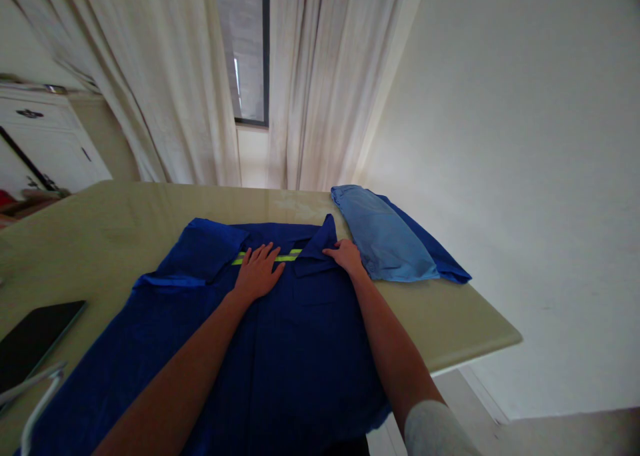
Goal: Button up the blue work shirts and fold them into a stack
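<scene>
A dark blue work jacket [305, 336] with a yellow-and-grey reflective stripe lies spread on the table, its lower part hanging toward me over the near edge. My left hand [259, 273] rests flat on the jacket, fingers spread over the stripe. At the jacket's far right, my right hand [347, 255] is closed on the edge of the cloth beside a turned-over flap [320, 243]. The fingertips of that hand are partly hidden. A folded section of blue cloth [207, 249] lies left of my left hand.
Folded light and dark blue garments [390, 236] lie at the table's right, near the wall. A dark tablet-like slab [37, 336] and a white curved frame [43, 389] are at the left. The table [440, 336] has a rounded right corner. Curtains [175, 89] hang behind.
</scene>
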The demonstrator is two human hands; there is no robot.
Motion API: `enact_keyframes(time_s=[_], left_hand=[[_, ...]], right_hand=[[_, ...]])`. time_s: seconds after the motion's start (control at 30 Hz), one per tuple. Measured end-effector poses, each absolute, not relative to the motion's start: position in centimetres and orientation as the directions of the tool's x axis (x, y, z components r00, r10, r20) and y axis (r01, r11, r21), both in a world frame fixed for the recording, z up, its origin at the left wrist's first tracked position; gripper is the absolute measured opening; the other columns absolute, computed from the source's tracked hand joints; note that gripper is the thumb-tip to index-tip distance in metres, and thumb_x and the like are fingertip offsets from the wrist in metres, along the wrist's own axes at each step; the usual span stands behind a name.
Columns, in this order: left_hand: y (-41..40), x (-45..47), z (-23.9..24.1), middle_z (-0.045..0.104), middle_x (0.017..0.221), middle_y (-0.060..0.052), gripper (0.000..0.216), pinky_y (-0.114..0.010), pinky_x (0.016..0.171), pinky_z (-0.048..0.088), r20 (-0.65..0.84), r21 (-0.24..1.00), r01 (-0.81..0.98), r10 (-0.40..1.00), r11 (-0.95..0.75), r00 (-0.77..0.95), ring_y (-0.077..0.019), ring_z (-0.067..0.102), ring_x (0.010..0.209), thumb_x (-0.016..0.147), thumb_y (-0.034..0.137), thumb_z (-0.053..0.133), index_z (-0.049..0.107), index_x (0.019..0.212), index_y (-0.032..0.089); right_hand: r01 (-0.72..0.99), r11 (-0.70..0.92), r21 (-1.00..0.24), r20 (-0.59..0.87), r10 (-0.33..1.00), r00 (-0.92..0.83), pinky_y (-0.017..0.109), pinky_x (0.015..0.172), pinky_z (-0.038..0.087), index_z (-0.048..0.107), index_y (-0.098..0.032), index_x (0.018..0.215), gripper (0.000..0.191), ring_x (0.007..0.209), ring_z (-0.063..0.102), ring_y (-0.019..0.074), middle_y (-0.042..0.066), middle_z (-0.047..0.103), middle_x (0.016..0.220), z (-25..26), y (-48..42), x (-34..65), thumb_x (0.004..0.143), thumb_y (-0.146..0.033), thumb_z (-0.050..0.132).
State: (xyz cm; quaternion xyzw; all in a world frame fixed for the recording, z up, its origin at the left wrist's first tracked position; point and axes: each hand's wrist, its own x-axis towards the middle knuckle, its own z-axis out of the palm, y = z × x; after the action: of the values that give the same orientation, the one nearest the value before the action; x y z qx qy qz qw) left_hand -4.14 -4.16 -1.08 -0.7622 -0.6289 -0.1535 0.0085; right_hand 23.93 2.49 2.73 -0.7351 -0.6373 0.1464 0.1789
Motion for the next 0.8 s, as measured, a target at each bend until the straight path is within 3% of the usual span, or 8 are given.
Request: enact_keyframes(time_s=[0.2, 0.27, 0.37, 0.47, 0.53, 0.63, 0.73, 0.8], left_hand=[[-4.1, -4.2, -1.2, 0.044, 0.163, -0.01, 0.061, -0.056, 0.127, 0.021, 0.26, 0.185, 0.958, 0.951, -0.218, 0.166, -0.0325, 0.039, 0.15, 0.101, 0.051, 0.039, 0.05, 0.153, 0.022], [-4.0, -4.2, -1.3, 0.043, 0.163, -0.01, 0.061, -0.055, 0.127, 0.02, 0.263, 0.183, 0.959, 0.951, -0.217, 0.165, -0.0322, 0.039, 0.15, 0.101, 0.051, 0.039, 0.05, 0.154, 0.023], [-3.8, -4.2, -1.5, 0.043, 0.163, -0.01, 0.061, -0.056, 0.127, 0.02, 0.264, 0.184, 0.958, 0.95, -0.221, 0.169, -0.0322, 0.038, 0.15, 0.101, 0.052, 0.039, 0.05, 0.154, 0.023], [-3.8, -4.2, -1.7, 0.043, 0.163, -0.009, 0.06, -0.056, 0.127, 0.019, 0.265, 0.189, 0.957, 0.95, -0.221, 0.167, -0.0318, 0.038, 0.15, 0.101, 0.052, 0.039, 0.05, 0.153, 0.024], [-3.9, -4.2, -1.6, 0.043, 0.163, -0.009, 0.059, -0.055, 0.128, 0.018, 0.262, 0.186, 0.959, 0.951, -0.216, 0.164, -0.0314, 0.038, 0.151, 0.102, 0.051, 0.039, 0.05, 0.153, 0.024], [-4.0, -4.1, -1.4, 0.042, 0.164, -0.009, 0.06, -0.055, 0.127, 0.019, 0.254, 0.178, 0.96, 0.953, -0.217, 0.168, -0.0319, 0.037, 0.151, 0.102, 0.051, 0.038, 0.05, 0.153, 0.022], [-4.0, -4.1, -1.3, 0.043, 0.163, -0.01, 0.061, -0.056, 0.127, 0.02, 0.256, 0.178, 0.959, 0.951, -0.221, 0.171, -0.0326, 0.038, 0.15, 0.102, 0.051, 0.039, 0.05, 0.153, 0.021], [-4.1, -4.0, -1.2, 0.044, 0.162, -0.01, 0.06, -0.056, 0.126, 0.021, 0.261, 0.176, 0.959, 0.95, -0.221, 0.17, -0.0326, 0.04, 0.15, 0.102, 0.05, 0.039, 0.051, 0.153, 0.021]], right_hand=[[0.852, -0.084, -0.517, -0.008, 0.996, 0.093, 0.033, 0.087, 0.051, 0.076, -0.018, 0.094, 0.026, 0.097, 0.07, 0.0253, 0.008, 0.076, 0.095, 2.3, 3.1, 24.3, 0.085, -0.043, 0.073], [0.833, -0.061, -0.55, 0.089, 0.987, 0.131, 0.034, 0.093, 0.05, 0.075, -0.017, 0.098, 0.022, 0.102, 0.069, 0.0248, 0.009, 0.076, 0.102, 2.8, 3.0, 24.2, 0.087, -0.035, 0.069], [0.716, 0.062, -0.695, 0.273, 0.945, 0.183, 0.035, 0.099, 0.049, 0.07, -0.017, 0.12, 0.035, 0.111, 0.066, 0.0244, 0.012, 0.073, 0.117, 4.3, 2.5, 23.6, 0.093, -0.036, 0.061], [0.45, 0.301, -0.841, 0.326, 0.945, -0.022, 0.036, 0.099, 0.051, 0.042, -0.026, 0.156, 0.058, 0.118, 0.066, 0.0223, 0.01, 0.067, 0.136, 5.7, 1.7, 22.3, 0.102, -0.046, 0.047], [0.307, 0.377, -0.874, 0.338, 0.925, -0.174, 0.038, 0.101, 0.051, 0.021, -0.031, 0.165, 0.066, 0.124, 0.064, 0.0216, 0.01, 0.059, 0.148, 6.1, 1.2, 21.5, 0.105, -0.05, 0.04], [0.383, 0.406, -0.83, 0.331, 0.91, -0.249, 0.041, 0.11, 0.046, 0.022, -0.028, 0.166, 0.071, 0.134, 0.057, 0.0226, 0.012, 0.051, 0.156, 5.2, 0.7, 21.1, 0.103, -0.055, 0.042], [0.665, 0.406, -0.627, 0.192, 0.908, -0.372, 0.05, 0.122, 0.031, 0.044, -0.025, 0.157, 0.086, 0.147, 0.043, 0.0309, 0.014, 0.046, 0.159, 3.6, 0.6, 21.8, 0.086, -0.066, 0.069], [0.771, 0.409, -0.487, 0.054, 0.896, -0.441, 0.055, 0.125, 0.022, 0.049, -0.025, 0.155, 0.097, 0.152, 0.034, 0.0365, 0.014, 0.04, 0.163, 2.8, 0.6, 22.4, 0.075, -0.07, 0.079]])
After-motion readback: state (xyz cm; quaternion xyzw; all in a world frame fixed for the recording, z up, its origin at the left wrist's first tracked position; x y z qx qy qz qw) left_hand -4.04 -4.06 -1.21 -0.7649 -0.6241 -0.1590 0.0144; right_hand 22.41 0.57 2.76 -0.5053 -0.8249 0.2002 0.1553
